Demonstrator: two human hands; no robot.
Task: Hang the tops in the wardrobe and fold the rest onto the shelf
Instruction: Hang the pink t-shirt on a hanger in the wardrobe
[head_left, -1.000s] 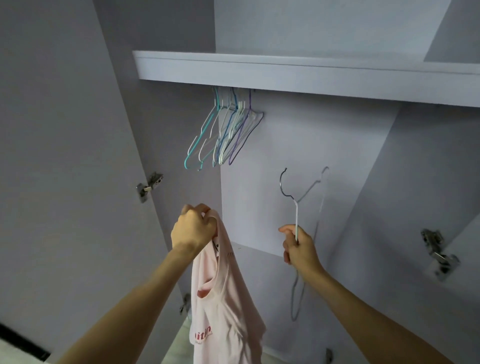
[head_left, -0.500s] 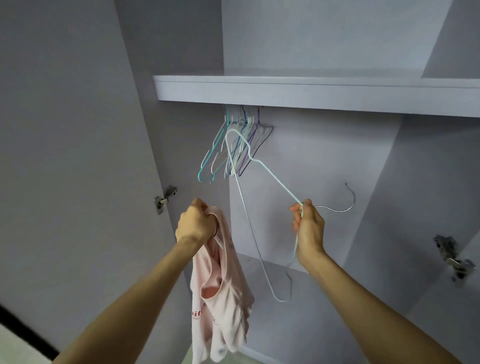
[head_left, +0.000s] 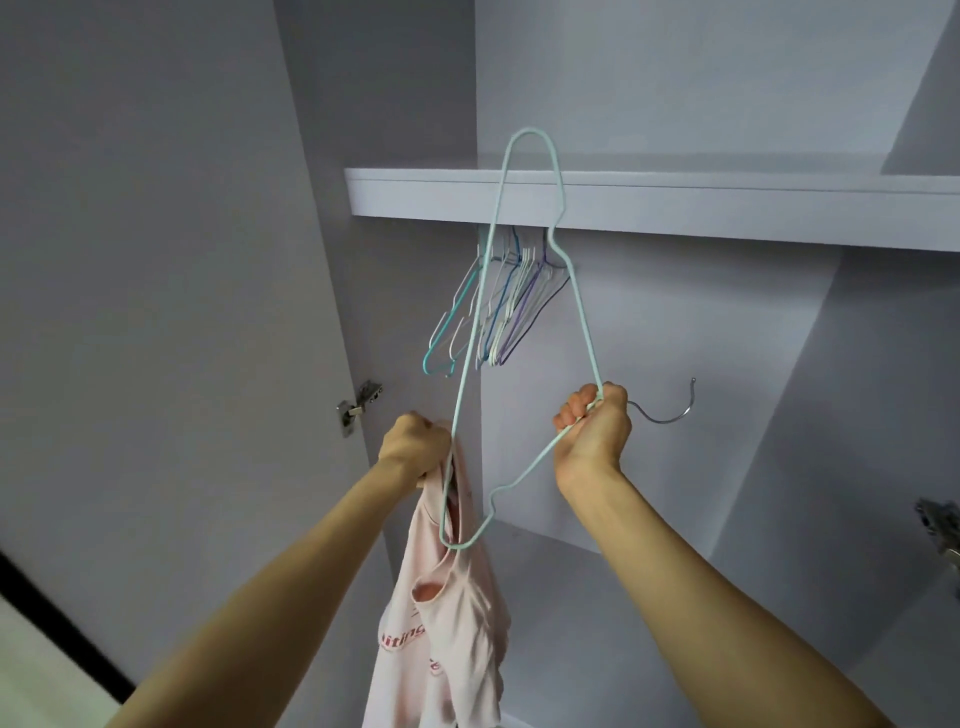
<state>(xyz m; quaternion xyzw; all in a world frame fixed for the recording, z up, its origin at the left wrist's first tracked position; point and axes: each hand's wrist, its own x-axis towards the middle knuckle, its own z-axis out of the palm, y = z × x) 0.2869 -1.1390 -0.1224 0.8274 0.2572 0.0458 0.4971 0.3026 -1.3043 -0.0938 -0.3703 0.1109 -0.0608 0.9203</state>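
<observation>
Right hand (head_left: 592, 428) grips my pale hanger (head_left: 584, 332) by its neck; left hand (head_left: 415, 449) clutches the pink top (head_left: 447, 623).

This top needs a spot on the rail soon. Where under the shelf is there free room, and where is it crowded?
Crowded: the empty hangers bunch at the left end under the shelf. Free: the stretch right of them, toward the right wall. The rail itself is hidden.
</observation>
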